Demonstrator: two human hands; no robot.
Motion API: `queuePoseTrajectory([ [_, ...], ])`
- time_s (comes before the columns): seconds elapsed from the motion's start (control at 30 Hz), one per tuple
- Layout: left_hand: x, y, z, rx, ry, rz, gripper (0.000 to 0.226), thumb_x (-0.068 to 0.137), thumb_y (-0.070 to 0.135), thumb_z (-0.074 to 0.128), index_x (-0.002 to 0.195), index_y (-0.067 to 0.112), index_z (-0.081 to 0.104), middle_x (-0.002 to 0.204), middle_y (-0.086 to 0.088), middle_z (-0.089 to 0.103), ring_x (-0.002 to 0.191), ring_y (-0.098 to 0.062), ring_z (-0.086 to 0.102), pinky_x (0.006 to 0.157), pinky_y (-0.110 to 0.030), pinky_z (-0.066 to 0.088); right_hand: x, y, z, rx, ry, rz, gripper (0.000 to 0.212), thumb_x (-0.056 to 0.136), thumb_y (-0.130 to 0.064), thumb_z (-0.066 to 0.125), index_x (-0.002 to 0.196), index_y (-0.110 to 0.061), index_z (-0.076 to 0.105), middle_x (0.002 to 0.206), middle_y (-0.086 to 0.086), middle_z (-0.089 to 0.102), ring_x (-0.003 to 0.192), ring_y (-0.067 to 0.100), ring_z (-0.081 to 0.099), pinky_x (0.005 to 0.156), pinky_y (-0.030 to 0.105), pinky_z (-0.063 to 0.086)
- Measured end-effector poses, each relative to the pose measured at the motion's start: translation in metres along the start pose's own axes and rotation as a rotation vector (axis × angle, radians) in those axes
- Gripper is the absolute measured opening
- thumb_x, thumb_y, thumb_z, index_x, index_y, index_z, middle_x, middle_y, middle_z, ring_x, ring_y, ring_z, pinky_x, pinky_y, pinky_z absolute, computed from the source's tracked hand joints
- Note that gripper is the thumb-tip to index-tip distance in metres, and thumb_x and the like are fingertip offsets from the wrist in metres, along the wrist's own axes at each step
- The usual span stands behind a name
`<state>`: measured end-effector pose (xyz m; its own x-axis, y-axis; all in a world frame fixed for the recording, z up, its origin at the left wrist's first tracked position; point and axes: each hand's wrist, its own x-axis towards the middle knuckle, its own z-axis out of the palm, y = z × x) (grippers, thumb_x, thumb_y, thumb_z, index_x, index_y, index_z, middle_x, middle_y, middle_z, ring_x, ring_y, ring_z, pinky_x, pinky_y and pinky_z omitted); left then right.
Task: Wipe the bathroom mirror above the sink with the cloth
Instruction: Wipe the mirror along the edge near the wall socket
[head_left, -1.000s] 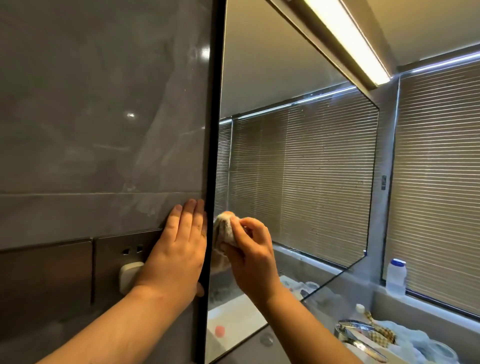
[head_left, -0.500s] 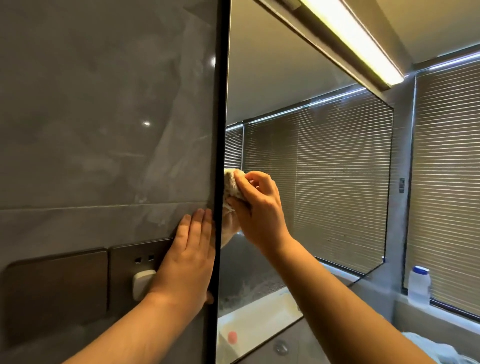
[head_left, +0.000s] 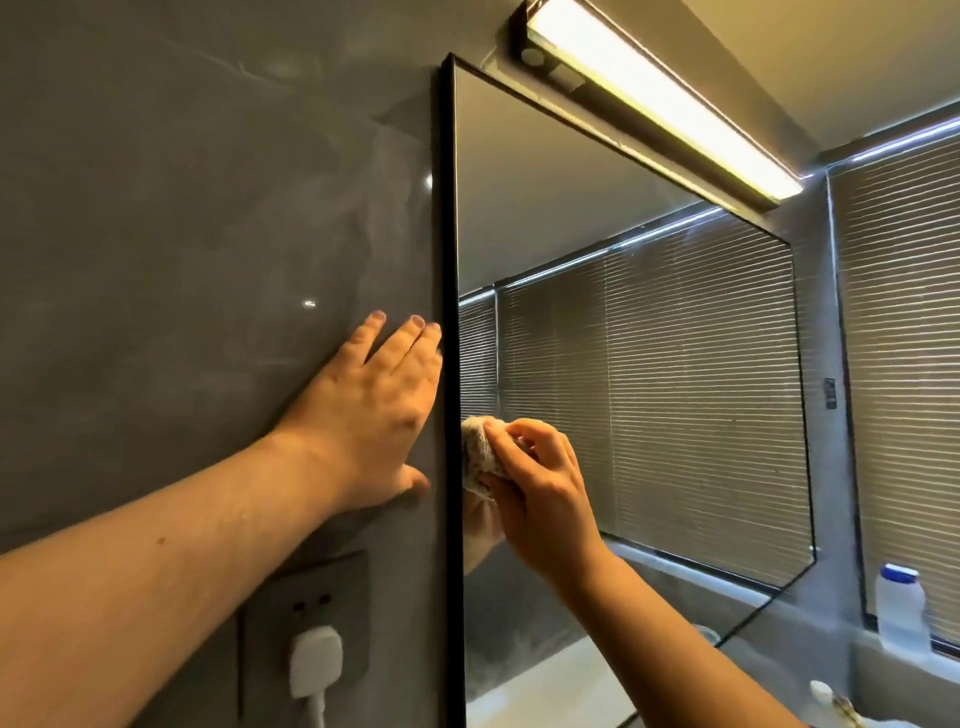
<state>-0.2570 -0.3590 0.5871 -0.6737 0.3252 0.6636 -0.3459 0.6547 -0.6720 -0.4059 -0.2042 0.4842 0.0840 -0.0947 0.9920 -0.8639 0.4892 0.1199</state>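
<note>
While gripped: one cloth (head_left: 480, 454), one mirror (head_left: 623, 364), two hands.

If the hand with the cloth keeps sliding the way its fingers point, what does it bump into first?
The right hand points left along the mirror, so it would probably meet the black frame first, with the cloth already almost touching it.

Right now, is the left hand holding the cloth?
No. The left hand lies flat on the wall; the right hand grips the cloth.
</note>
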Motion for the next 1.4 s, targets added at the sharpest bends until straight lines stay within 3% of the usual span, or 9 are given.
queuePoseTrajectory([
  [0.07,0.023,-0.016,-0.009,0.028,0.028,-0.022,0.128,0.067,0.086,0.043,0.151,-0.001,0.002,0.160,-0.020,-0.004,0.149,-0.032,-0.004,0.118,-0.052,-0.005,0.023,0.003,0.003,0.005,0.029,0.008,0.039,0.090,-0.023,0.061,0.127,-0.011,0.065,0.114,0.010,0.059,0.100,0.027,0.057,0.098,0.021,0.037],
  [0.17,0.059,-0.039,-0.020,0.023,0.013,-0.082,0.137,0.059,0.095,0.032,0.151,0.000,-0.005,0.160,-0.018,-0.009,0.148,-0.031,-0.009,0.119,-0.051,-0.005,0.062,0.008,0.004,0.004,0.073,-0.008,0.039,0.085,-0.015,0.068,0.124,-0.011,0.068,0.111,0.011,0.060,0.096,0.028,0.058,0.095,0.022,0.038],
  [0.27,0.078,-0.051,-0.016,0.004,0.022,-0.085,0.141,0.053,0.099,0.027,0.151,0.001,0.000,0.161,-0.016,-0.004,0.148,-0.030,-0.008,0.119,-0.049,-0.008,0.101,0.013,0.003,0.004,0.106,-0.057,0.043,0.080,-0.007,0.074,0.123,-0.012,0.069,0.109,0.012,0.061,0.094,0.029,0.060,0.092,0.023,0.040],
  [0.43,0.077,-0.052,-0.009,-0.063,0.117,-0.075,0.140,0.050,0.099,0.028,0.152,0.005,0.010,0.161,-0.014,0.006,0.149,-0.027,-0.002,0.120,-0.046,-0.008,0.140,0.020,0.005,-0.003,0.111,-0.077,0.042,0.082,-0.012,0.073,0.124,-0.013,0.069,0.110,0.011,0.063,0.096,0.029,0.062,0.093,0.019,0.035],
  [0.63,0.077,-0.053,-0.011,-0.023,0.112,-0.073,0.140,0.049,0.100,0.023,0.152,0.005,0.014,0.161,-0.014,0.010,0.149,-0.028,0.003,0.120,-0.047,-0.004,0.092,0.016,-0.001,0.030,0.039,-0.114,0.044,0.089,-0.023,0.065,0.132,-0.014,0.063,0.122,0.006,0.057,0.109,0.022,0.056,0.100,0.027,0.044],
  [0.9,0.081,-0.055,-0.016,-0.095,0.105,-0.073,0.132,0.042,0.098,0.030,0.124,-0.001,0.058,0.133,-0.020,0.055,0.127,-0.036,0.048,0.110,-0.051,0.030,0.088,0.016,0.000,-0.004,0.043,-0.146,0.042,0.090,-0.023,0.061,0.131,-0.017,0.061,0.120,0.004,0.055,0.105,0.027,0.058,0.091,0.036,0.053],
  [1.07,0.080,-0.054,-0.017,-0.124,0.098,-0.084,0.129,0.042,0.097,0.034,0.125,0.001,0.058,0.133,-0.019,0.055,0.129,-0.035,0.047,0.110,-0.051,0.028,0.137,0.022,0.005,0.026,0.073,-0.103,0.044,0.084,-0.012,0.077,0.127,-0.018,0.067,0.115,0.005,0.059,0.100,0.026,0.059,0.089,0.035,0.052],
  [1.27,0.078,-0.054,-0.016,-0.113,0.128,-0.094,0.133,0.044,0.097,0.033,0.136,0.003,0.048,0.145,-0.017,0.044,0.139,-0.031,0.036,0.115,-0.051,0.024,0.205,0.023,0.010,0.025,0.099,-0.064,0.039,0.090,-0.018,0.071,0.129,-0.019,0.067,0.114,0.007,0.060,0.102,0.029,0.058,0.089,0.029,0.047],
  [1.4,0.077,-0.055,-0.014,-0.103,0.115,-0.080,0.131,0.045,0.096,0.036,0.133,0.000,0.052,0.141,-0.019,0.049,0.134,-0.034,0.042,0.112,-0.052,0.030,0.248,0.021,0.004,0.014,0.038,-0.014,0.038,0.096,-0.021,0.062,0.135,-0.019,0.062,0.123,0.011,0.058,0.112,0.032,0.054,0.092,0.036,0.048],
])
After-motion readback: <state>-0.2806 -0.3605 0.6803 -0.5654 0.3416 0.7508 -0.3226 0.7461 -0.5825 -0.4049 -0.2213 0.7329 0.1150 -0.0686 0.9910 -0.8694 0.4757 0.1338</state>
